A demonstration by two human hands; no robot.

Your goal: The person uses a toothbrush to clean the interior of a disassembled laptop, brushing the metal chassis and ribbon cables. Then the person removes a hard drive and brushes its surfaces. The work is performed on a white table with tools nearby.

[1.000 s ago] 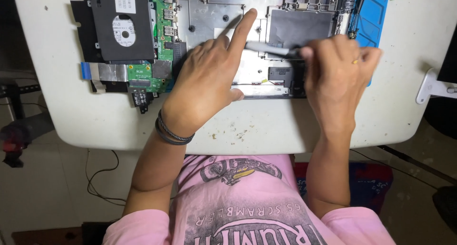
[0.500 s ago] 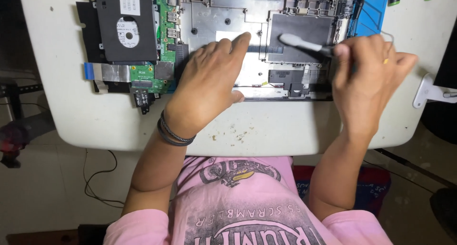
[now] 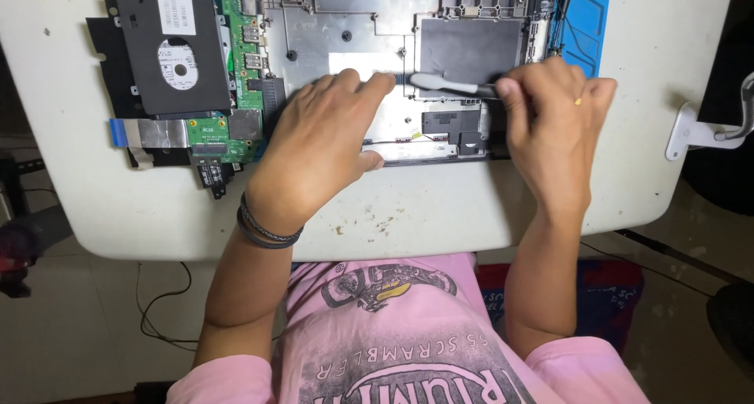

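Grey-tipped pry tool in your closed right hand has swung left across the laptop chassis, its tip now meeting your flat, open left hand, so the prying is under way.

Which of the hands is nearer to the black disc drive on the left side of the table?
Left. The left hand rests on the opened laptop chassis just right of the black disc drive; the right hand, holding a grey tool, is farther right.
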